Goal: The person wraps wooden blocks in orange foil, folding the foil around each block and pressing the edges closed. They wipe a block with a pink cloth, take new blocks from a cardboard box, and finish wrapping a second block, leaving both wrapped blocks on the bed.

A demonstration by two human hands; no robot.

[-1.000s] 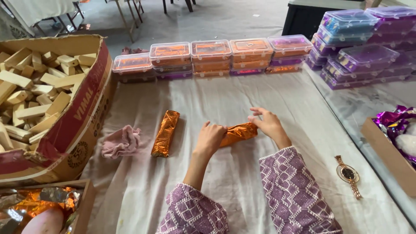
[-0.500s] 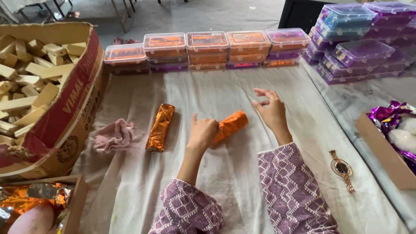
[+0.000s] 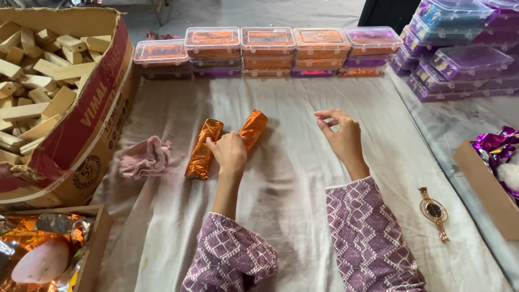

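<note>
On the cloth-covered tabletop (image 3: pixel 303 178), just ahead of the person, two bars wrapped in orange foil lie side by side. The left hand (image 3: pixel 230 153) rests on the nearer end of the right-hand foil bar (image 3: pixel 253 128), its grip closed around that end, fingers curled over the foil. This bar lies slanted, its far end pointing away and to the right. The other foil bar (image 3: pixel 203 150) sits just to its left, nearly touching it at the near end, and no hand is on it. The right hand (image 3: pixel 341 136) hovers above the cloth, well apart from both bars, holding nothing; its thumb and fingers are loosely bent, with the fingertips drawn near one another but not pressed together.

A crumpled pink cloth (image 3: pixel 145 157) lies left of the bars. Beyond that stands a big cardboard box (image 3: pixel 94 135) heaped with plain wooden blocks (image 3: pixel 38 81). Along the far edge runs a row of clear lidded containers (image 3: pixel 267 48), orange and purple inside, with more purple ones stacked at the far right (image 3: pixel 459 59). A wristwatch (image 3: pixel 434 212) lies flat near the right sleeve. At the right edge a shallow box holds purple foil (image 3: pixel 494 143), and at the near left corner a wooden tray (image 3: pixel 89 254) holds crumpled orange foil.
</note>
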